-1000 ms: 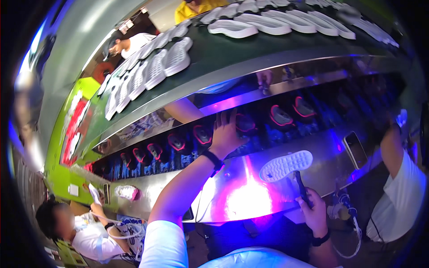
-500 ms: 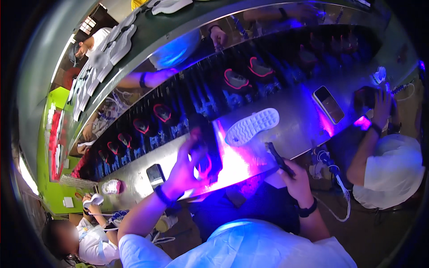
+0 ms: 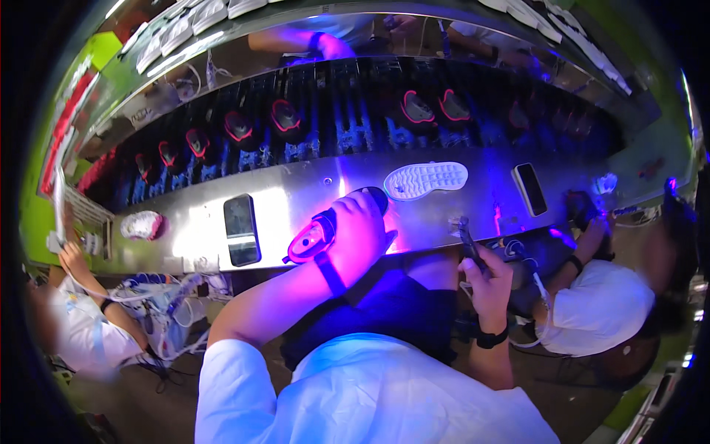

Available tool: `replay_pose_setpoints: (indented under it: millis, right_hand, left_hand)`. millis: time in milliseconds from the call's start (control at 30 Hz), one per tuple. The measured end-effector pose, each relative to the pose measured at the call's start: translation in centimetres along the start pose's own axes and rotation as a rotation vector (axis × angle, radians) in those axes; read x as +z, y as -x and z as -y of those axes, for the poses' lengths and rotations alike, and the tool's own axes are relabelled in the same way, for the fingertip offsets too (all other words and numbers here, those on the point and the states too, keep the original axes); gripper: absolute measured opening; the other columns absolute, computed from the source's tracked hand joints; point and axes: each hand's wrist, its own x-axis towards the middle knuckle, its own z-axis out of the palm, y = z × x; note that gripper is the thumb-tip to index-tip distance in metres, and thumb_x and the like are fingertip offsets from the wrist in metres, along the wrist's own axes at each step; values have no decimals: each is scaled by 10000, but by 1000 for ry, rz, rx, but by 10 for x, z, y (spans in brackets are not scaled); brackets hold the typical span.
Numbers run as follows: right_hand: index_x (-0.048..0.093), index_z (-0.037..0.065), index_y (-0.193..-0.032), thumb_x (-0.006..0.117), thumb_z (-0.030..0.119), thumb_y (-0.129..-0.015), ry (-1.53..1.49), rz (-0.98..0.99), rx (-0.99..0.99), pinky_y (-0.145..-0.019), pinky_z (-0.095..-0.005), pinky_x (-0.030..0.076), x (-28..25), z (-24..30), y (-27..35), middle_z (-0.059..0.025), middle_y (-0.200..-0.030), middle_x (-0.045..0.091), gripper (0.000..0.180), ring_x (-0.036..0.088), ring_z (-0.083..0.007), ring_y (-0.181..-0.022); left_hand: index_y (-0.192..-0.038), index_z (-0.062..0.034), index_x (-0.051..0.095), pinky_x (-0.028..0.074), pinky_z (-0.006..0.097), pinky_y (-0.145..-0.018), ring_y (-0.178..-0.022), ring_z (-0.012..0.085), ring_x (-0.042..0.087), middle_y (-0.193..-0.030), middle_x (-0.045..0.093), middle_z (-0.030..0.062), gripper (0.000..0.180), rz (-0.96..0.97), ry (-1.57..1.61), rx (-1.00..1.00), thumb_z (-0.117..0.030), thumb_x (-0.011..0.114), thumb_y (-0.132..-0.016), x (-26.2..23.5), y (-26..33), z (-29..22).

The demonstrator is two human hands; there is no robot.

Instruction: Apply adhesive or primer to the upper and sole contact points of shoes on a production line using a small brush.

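Note:
My left hand (image 3: pixel 356 231) is wrapped over a dark shoe upper (image 3: pixel 315 238) with a glowing pink-red collar. The shoe lies lengthwise near the bench's front edge, its collar opening to the left and its dark end (image 3: pixel 376 197) beyond my fingers. Closed around a slim dark-handled tool (image 3: pixel 472 248), my right hand (image 3: pixel 489 280) is at the bench edge; the tool points up and away, and I cannot make out its tip. Between and beyond my hands, a white shoe sole (image 3: pixel 436 177) lies tread up on the metal bench (image 3: pixel 296 189).
Behind the bench runs a dark slatted rack (image 3: pixel 347 111) with several red-edged uppers. Phones lie on the left (image 3: pixel 242 231) and right (image 3: pixel 529 189). A white-and-pink piece (image 3: pixel 142 225) sits far left. Co-workers sit on the left (image 3: pixel 96 325) and right (image 3: pixel 599 300), with hoses beside them.
The view has turned. My left hand has gone from the upright shoe's side to over it, and the shoe now lies more level. My right hand still holds the dark tool.

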Motion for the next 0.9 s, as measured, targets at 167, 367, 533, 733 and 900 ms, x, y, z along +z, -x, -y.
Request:
replay_pose_setpoints:
  millis: [167, 367, 533, 733, 900]
  right_hand:
    - [702, -48, -1225, 717, -20, -894, 62, 5, -152, -738, -228, 486, 9, 12, 19, -31, -967, 705, 333, 614, -84, -831]
    - [707, -45, -1214, 723, 11, -901, 78, 70, -95, -740, -238, 497, 23, -6, 9, -48, -950, 721, 319, 634, -96, -803]
    - [717, -22, -1216, 744, 90, -914, 208, 251, -127, -858, -315, 522, 69, -18, -21, -108, -1005, 749, 323, 694, -171, -913]
    - [733, 34, -1229, 770, 151, -925, 260, 434, -130, -822, -330, 543, 130, -62, -47, -110, -991, 760, 327, 717, -183, -909]
    - [739, 37, -1225, 769, 168, -938, 228, 424, -42, -834, -323, 538, 158, -55, -47, -73, -978, 758, 317, 699, -155, -907]
  left_hand:
    - [-1297, 55, 611, 518, 395, -828, -960, 244, 632, -1069, 626, 135, 511, -313, 47, 669, -171, 586, -839, 50, 49, 29]
    - [-1361, 54, 566, 542, 410, -831, -944, 279, 649, -1094, 651, 102, 773, -451, 607, 537, -198, 840, -684, 3, 70, 94]
    - [-1422, 62, 487, 527, 486, -1001, -1155, 384, 621, -1255, 631, 203, 905, -578, 904, 30, -311, 907, -713, 23, 139, 75]
    - [-1370, 50, 545, 330, 655, -1155, -1326, 412, 555, -1386, 585, 244, 709, -503, 813, 115, -304, 807, -815, 69, 186, 63]
    - [-1363, 50, 577, 282, 675, -1180, -1412, 400, 505, -1457, 560, 238, 517, -434, 785, 197, -183, 634, -906, 86, 196, 76]
